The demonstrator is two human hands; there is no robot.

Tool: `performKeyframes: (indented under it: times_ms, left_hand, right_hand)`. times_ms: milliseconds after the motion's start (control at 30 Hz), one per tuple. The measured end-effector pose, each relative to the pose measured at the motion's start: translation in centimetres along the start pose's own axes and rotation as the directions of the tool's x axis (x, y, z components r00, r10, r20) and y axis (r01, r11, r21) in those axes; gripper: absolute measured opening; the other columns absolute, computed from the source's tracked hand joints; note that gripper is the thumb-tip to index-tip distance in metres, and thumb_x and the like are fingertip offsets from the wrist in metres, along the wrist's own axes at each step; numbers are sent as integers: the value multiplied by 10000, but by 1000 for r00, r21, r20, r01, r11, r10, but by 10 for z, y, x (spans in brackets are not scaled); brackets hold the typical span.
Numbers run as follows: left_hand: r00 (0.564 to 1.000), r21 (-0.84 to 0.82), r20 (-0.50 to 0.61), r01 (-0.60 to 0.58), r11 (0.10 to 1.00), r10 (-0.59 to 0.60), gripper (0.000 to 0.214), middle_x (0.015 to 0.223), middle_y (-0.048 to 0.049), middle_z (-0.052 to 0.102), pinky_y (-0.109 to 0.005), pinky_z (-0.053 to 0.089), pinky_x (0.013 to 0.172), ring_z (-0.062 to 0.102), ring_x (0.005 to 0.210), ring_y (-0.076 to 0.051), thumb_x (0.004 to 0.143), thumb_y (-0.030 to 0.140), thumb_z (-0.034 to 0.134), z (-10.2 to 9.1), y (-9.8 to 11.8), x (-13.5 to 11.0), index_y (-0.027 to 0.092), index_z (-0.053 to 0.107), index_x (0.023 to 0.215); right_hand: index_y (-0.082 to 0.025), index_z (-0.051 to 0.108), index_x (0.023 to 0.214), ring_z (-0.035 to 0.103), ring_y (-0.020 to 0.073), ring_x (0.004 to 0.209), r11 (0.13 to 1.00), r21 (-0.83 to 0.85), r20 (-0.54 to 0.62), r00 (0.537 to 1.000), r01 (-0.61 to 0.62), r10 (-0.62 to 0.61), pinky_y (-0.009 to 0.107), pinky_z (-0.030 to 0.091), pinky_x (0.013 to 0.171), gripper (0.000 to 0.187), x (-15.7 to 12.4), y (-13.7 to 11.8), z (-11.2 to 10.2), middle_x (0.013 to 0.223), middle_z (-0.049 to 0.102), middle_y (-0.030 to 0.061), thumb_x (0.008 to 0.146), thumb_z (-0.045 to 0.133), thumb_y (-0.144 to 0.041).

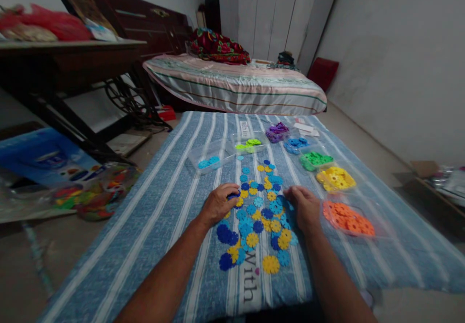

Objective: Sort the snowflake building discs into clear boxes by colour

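Flat notched plastic discs in yellow (252,239), light blue (245,225) and dark blue (258,226) lie scattered on a striped blue cloth. At the pile's left edge, my left hand (218,203) is closed with a dark blue disc (233,195) at its fingertips. My right hand (302,207) rests low over the right edge of the pile, fingers curled together beside light blue discs. Whatever it may pinch is hidden by the fingers.
Clear boxes hold orange discs (348,218), yellow discs (334,178), green discs (315,160), purple discs (277,131), lime discs (249,145) and light blue discs (209,162). Medium blue discs (296,145) sit among them. A bed (236,88) stands behind, a sewing-machine table (72,47) left.
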State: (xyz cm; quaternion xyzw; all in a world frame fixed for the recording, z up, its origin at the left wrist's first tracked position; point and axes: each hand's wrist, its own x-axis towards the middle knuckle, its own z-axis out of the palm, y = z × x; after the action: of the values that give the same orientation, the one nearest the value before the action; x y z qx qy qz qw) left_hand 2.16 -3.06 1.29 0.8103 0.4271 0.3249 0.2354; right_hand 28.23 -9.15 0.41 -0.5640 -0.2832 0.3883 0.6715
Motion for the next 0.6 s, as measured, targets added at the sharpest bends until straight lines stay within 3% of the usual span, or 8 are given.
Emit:
performKeyframes:
  times_ms: [267,400,600]
  left_hand:
    - [997,-38,-48,63,997,-65,164,1032,-43,718,-339,506,914,662,970,-190,729,178,546,2,-2,2,208,693,794]
    - [994,-30,-78,74,997,-76,177,1006,-41,723,-328,510,907,667,954,-185,735,170,520,2,-3,3,202,689,778]
    - [995,-37,-74,59,998,-61,215,1000,-44,723,-324,512,904,667,951,-181,726,148,481,3,-6,4,194,687,766]
  right_hand:
    - [-178,705,738,643,163,644,998,-47,16,999,29,-29,305,534,667,259,-9,0,-9,683,709,33,686,740,-429]
    - [-180,711,733,635,181,675,975,-197,43,994,107,-101,329,524,689,264,-16,1,-17,694,700,36,718,706,-444]
    - [-188,714,832,640,205,748,876,-405,224,957,263,-183,340,520,705,241,-36,0,-32,789,704,48,769,648,-411]
